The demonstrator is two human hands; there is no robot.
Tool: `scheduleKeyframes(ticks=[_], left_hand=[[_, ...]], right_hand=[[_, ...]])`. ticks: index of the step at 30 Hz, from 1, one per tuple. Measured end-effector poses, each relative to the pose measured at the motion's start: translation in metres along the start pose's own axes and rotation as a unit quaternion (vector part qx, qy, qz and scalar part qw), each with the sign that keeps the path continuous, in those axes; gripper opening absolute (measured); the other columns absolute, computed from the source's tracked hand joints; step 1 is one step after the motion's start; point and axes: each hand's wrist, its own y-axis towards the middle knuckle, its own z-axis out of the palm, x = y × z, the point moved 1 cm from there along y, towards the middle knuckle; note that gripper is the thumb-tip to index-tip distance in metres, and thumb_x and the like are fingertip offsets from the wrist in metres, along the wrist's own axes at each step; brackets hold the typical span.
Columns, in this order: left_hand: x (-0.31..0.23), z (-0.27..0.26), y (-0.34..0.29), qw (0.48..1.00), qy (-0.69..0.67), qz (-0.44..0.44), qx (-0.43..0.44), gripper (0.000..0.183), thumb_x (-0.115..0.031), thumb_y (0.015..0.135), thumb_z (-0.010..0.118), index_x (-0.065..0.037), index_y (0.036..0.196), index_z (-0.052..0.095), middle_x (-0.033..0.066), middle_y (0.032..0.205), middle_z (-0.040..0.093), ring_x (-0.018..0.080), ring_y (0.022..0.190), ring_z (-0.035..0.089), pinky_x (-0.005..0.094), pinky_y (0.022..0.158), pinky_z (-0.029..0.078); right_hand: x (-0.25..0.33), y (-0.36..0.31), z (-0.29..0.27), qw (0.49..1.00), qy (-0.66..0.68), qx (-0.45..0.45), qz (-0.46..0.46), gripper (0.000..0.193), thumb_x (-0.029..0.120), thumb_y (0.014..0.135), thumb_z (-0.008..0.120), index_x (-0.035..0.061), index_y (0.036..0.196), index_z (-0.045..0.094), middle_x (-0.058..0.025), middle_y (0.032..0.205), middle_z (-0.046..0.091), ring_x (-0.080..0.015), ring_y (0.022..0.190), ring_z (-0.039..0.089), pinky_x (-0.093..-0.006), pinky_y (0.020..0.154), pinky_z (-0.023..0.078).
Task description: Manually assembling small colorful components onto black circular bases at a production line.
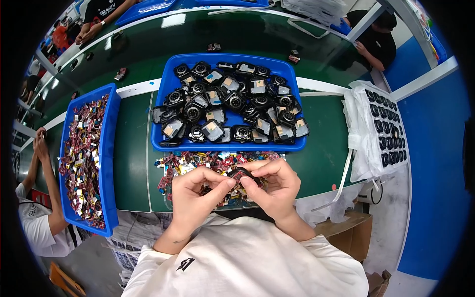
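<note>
Between my two hands is a small black watch case (239, 173) with a red circuit board showing in it. My left hand (195, 190) pinches its left side with thumb and fingertips. On the other side, my right hand (277, 190) grips it, the thumb pressing near the board. Right below lies a pile of red circuit boards with small wired parts (180, 163), partly covered by my hands. Just beyond stands a blue tray (227, 147) heaped with black watch cases (213, 129), some showing round sensor backs, others open insides.
At left, a long blue bin (112, 163) is full of red circuit boards (85, 153). A stack of white trays (358, 138) holding rows of black cases stands at right. Beyond runs a green conveyor belt (148, 44) with scattered units. Co-workers sit left and across; a cardboard box (349, 232) is below.
</note>
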Motion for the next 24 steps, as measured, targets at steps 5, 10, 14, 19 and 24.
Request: scheduleKeyframes(ticks=[5, 10, 14, 19, 24], left_hand=[[0.003, 0.000, 0.004, 0.997, 0.048, 0.059, -0.029, 0.015, 0.003, 0.075, 0.076, 0.003, 0.086, 0.065, 0.0046, 0.081, 0.066, 0.0068, 0.073, 0.060, 0.0202, 0.066, 0.047], [0.011, -0.006, 0.003, 0.985, 0.143, 0.091, -0.014, 0.015, -0.002, 0.072, 0.077, 0.001, 0.085, 0.070, 0.0053, 0.072, 0.065, 0.0110, 0.065, 0.059, 0.0233, 0.061, 0.046], [-0.007, -0.005, 0.005, 0.941, 0.263, 0.200, 0.070, 0.015, -0.002, 0.070, 0.076, -0.001, 0.085, 0.072, 0.0078, 0.074, 0.068, 0.0174, 0.065, 0.059, 0.0285, 0.063, 0.045], [-0.004, -0.002, 0.004, 0.948, 0.226, 0.204, 0.095, 0.021, -0.002, 0.072, 0.076, -0.001, 0.092, 0.071, 0.0074, 0.077, 0.069, 0.0166, 0.066, 0.059, 0.0287, 0.065, 0.045], [-0.007, -0.010, 0.002, 0.957, 0.220, 0.186, 0.033, 0.025, 0.002, 0.077, 0.069, 0.001, 0.101, 0.070, 0.0068, 0.079, 0.070, 0.0130, 0.070, 0.060, 0.0253, 0.066, 0.046]], right_hand=[[0.004, -0.004, 0.002, 0.996, 0.064, -0.018, 0.058, 0.018, -0.008, 0.081, 0.069, -0.0015, 0.088, 0.054, -0.0180, 0.096, 0.068, -0.0159, 0.087, 0.067, -0.0271, 0.076, 0.054], [0.007, 0.001, -0.002, 0.997, -0.053, 0.040, 0.034, 0.021, -0.007, 0.077, 0.072, -0.0004, 0.085, 0.053, -0.0162, 0.090, 0.070, -0.0139, 0.077, 0.066, -0.0260, 0.068, 0.053], [0.017, 0.020, -0.027, 0.975, -0.099, 0.182, 0.079, 0.020, 0.003, 0.075, 0.076, -0.0026, 0.093, 0.068, -0.0038, 0.076, 0.063, -0.0054, 0.060, 0.056, -0.0194, 0.053, 0.047], [0.032, 0.053, -0.051, 0.958, -0.105, 0.249, 0.092, 0.013, 0.000, 0.074, 0.075, -0.0035, 0.085, 0.068, -0.0042, 0.075, 0.062, -0.0063, 0.062, 0.059, -0.0191, 0.052, 0.046], [-0.011, 0.145, -0.118, 0.991, -0.110, -0.037, 0.071, 0.014, 0.008, 0.083, 0.071, -0.0027, 0.089, 0.066, -0.0031, 0.076, 0.065, -0.0064, 0.063, 0.057, -0.0214, 0.058, 0.047]])
